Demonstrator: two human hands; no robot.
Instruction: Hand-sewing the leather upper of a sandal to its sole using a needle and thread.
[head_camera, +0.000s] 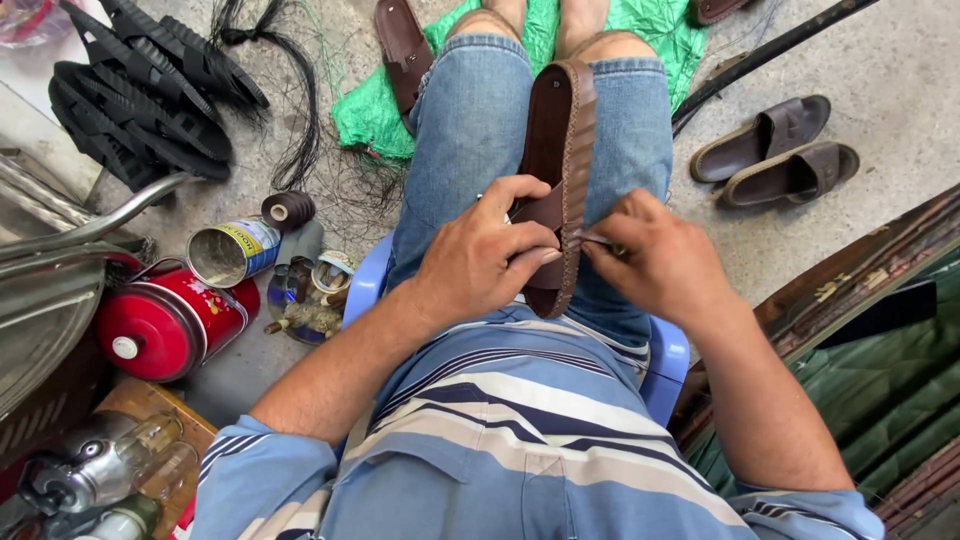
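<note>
Our left hand (485, 255) grips the sandal (560, 150) upright. Our right hand (655, 255) pinches a needle (592, 238) at its stitched edge; we should keep stitches even.

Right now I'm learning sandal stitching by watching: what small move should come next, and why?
Probably draw the thin tool in the right hand outward through the stitched edge of the brown leather sandal, since its fingers pinch it at the rim while the left hand steadies the strap.

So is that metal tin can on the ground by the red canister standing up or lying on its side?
On its side. The metal tin can lies on the concrete beside the red canister, its round open mouth facing sideways; contents cannot be told.
</note>
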